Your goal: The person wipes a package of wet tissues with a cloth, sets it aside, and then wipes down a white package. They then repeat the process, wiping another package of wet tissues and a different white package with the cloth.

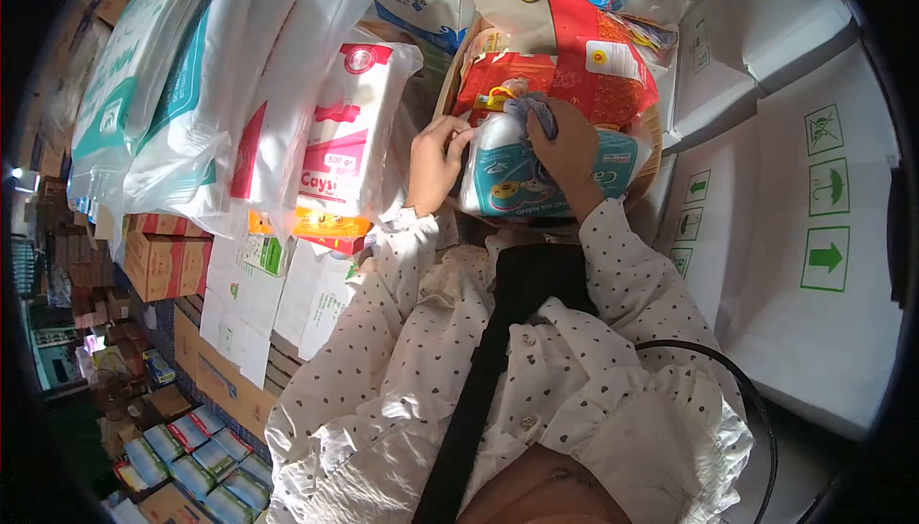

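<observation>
A teal-and-white plastic-wrapped package lies at the near side of an open cardboard box. My left hand is at the package's upper left corner, thumb and fingers closed on its clear wrapping. Bunched under the curled fingers of my right hand is a grey cloth, pressed against the top of the same package. Behind it in the box are a red packet and a larger red-and-beige bag. My right hand and wrist hide part of the package's front.
To the left stand tall plastic-wrapped white packs and a pink-and-white "500 gr" pack. White cartons with green symbols line the right side. Brown cartons and several blue-green packs sit lower left. A black cable hangs at my right.
</observation>
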Demonstrator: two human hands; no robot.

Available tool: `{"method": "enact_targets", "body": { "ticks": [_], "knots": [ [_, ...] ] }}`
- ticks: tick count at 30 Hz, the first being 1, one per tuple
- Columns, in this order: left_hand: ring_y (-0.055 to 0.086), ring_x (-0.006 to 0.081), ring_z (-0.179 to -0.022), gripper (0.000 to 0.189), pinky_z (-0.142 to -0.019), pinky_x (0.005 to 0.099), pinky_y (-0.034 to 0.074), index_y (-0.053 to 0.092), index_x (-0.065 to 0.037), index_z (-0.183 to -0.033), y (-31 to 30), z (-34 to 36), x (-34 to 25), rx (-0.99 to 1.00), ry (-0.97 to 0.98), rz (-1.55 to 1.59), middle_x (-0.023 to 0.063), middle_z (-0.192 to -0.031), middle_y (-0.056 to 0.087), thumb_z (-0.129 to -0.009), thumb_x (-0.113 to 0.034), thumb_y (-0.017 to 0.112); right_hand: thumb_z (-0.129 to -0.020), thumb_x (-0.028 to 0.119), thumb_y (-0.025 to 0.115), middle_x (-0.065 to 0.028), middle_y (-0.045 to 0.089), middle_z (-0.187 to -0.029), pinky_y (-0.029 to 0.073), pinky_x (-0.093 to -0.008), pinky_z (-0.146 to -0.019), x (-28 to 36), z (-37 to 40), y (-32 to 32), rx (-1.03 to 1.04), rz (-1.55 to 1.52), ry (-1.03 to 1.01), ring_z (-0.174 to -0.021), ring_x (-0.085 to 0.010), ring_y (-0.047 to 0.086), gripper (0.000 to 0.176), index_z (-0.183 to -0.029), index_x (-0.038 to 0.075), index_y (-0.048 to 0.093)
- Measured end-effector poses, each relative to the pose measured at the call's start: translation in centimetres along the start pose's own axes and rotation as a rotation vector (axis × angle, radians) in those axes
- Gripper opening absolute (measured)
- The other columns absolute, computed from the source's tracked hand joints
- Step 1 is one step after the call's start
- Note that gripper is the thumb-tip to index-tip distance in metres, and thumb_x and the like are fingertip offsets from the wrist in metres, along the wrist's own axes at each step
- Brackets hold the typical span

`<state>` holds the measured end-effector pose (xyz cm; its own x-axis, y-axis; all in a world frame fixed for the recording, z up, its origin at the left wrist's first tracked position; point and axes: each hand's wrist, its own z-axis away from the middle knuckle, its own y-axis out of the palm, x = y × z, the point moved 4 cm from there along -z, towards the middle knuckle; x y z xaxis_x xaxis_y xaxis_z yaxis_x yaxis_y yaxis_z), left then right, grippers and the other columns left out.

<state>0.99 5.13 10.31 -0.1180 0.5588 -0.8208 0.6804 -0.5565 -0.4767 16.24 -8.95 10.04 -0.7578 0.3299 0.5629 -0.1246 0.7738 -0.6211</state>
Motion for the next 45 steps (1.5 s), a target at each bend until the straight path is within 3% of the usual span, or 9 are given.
{"method": "enact_targets", "body": {
  "ticks": [2, 4, 11, 22, 28, 31, 35, 37, 45],
  "knots": [
    [0.063, 0.0322, -0.072, 0.016, -0.067, 0.0371, 0.047, 0.064, 0.002, -0.087, 0.2, 0.0, 0.2, 0.020, -0.012, 0.045, 0.0168, -0.077, 0.064, -0.092, -0.013, 0.062, -0.082, 0.028, 0.068, -0.0145, 0.065, -0.083, 0.053, -0.0448, -0.070, -0.1, 0.0, -0.1, -0.003, -0.003, 0.001, -0.077, -0.0346, 0.065, 0.031, -0.107, 0.011, 0.068],
    [0.054, 0.0127, -0.058, 0.026, -0.054, 0.0263, 0.042, 0.064, 0.001, -0.089, 0.7, 0.4, 1.9, 0.111, -0.195, 0.103, 0.0061, -0.070, 0.060, -0.099, -0.022, 0.058, -0.083, 0.028, 0.068, -0.0148, 0.065, -0.084, 0.053, -0.0443, -0.071, 0.1, 0.1, -0.2, -0.023, -0.018, -0.013, -0.078, -0.0343, 0.066, 0.030, -0.107, 0.011, 0.068],
    [0.043, 0.0062, -0.052, 0.028, -0.048, 0.0226, 0.031, 0.062, -0.005, -0.084, 2.0, 0.3, 3.1, 0.362, -0.533, 0.503, -0.0038, -0.064, 0.050, -0.101, -0.024, 0.052, -0.084, 0.027, 0.067, -0.0150, 0.066, -0.086, 0.053, -0.0436, -0.071, 0.4, 0.1, -0.4, 0.026, 0.005, 0.026, -0.080, -0.0338, 0.066, 0.029, -0.107, 0.010, 0.068],
    [0.042, 0.0044, -0.062, 0.018, -0.059, 0.0219, 0.030, 0.063, -0.003, -0.081, 2.2, -0.2, 1.9, -0.039, -0.376, 0.742, -0.0038, -0.066, 0.051, -0.096, -0.012, 0.058, -0.086, 0.038, 0.061, -0.0155, 0.071, -0.091, 0.052, -0.0448, -0.080, -3.9, 0.2, -3.6, 0.066, 0.242, 0.035, -0.084, -0.0321, 0.068, 0.031, -0.100, 0.013, 0.073],
    [0.047, 0.0061, -0.065, 0.016, -0.062, 0.0216, 0.034, 0.065, 0.000, -0.087, 3.4, 0.6, 1.8, -0.120, -0.423, 0.924, -0.0014, -0.068, 0.055, -0.097, -0.010, 0.056, -0.087, 0.043, 0.061, -0.0154, 0.071, -0.088, 0.052, -0.0452, -0.081, -9.9, 1.0, -7.6, 0.117, 0.356, 0.422, -0.085, -0.0332, 0.068, 0.035, -0.097, 0.013, 0.075],
    [0.049, 0.0070, -0.066, 0.015, -0.063, 0.0216, 0.035, 0.064, 0.000, -0.089, 4.0, 0.9, 2.2, -0.172, -0.465, 1.027, -0.0005, -0.070, 0.056, -0.097, -0.009, 0.055, -0.086, 0.042, 0.062, -0.0144, 0.071, -0.088, 0.052, -0.0460, -0.079, -9.5, 1.3, -6.9, 0.082, 0.327, 0.405, -0.083, -0.0339, 0.067, 0.032, -0.097, 0.016, 0.075],
    [0.049, 0.0074, -0.067, 0.015, -0.064, 0.0215, 0.037, 0.063, 0.000, -0.088, 4.2, 0.8, 2.1, -0.161, -0.427, 1.047, 0.0001, -0.072, 0.056, -0.096, -0.008, 0.055, -0.088, 0.039, 0.063, -0.0132, 0.071, -0.091, 0.052, -0.0463, -0.078, -3.2, 1.0, -2.6, -0.082, 0.093, 0.036, -0.083, -0.0336, 0.067, 0.030, -0.095, 0.012, 0.073],
    [0.049, 0.0074, -0.067, 0.015, -0.064, 0.0216, 0.037, 0.063, 0.000, -0.088, 4.2, 0.9, 1.9, -0.158, -0.419, 1.027, -0.0001, -0.072, 0.056, -0.096, -0.008, 0.055, -0.086, 0.034, 0.065, -0.0132, 0.069, -0.091, 0.051, -0.0450, -0.078, 0.3, 0.2, -0.4, 0.069, 0.034, 0.130, -0.083, -0.0325, 0.067, 0.026, -0.094, 0.010, 0.070],
    [0.048, 0.0060, -0.069, 0.017, -0.067, 0.0208, 0.038, 0.063, -0.002, -0.088, 3.2, 1.6, 2.3, -0.168, -0.462, 1.007, -0.0008, -0.074, 0.055, -0.097, -0.012, 0.053, -0.078, 0.025, 0.070, -0.0116, 0.064, -0.087, 0.052, -0.0421, -0.075, 5.1, 0.1, 1.9, -0.025, 0.033, -0.246, -0.082, -0.0334, 0.064, 0.028, -0.099, 0.006, 0.066]
  ]
}}
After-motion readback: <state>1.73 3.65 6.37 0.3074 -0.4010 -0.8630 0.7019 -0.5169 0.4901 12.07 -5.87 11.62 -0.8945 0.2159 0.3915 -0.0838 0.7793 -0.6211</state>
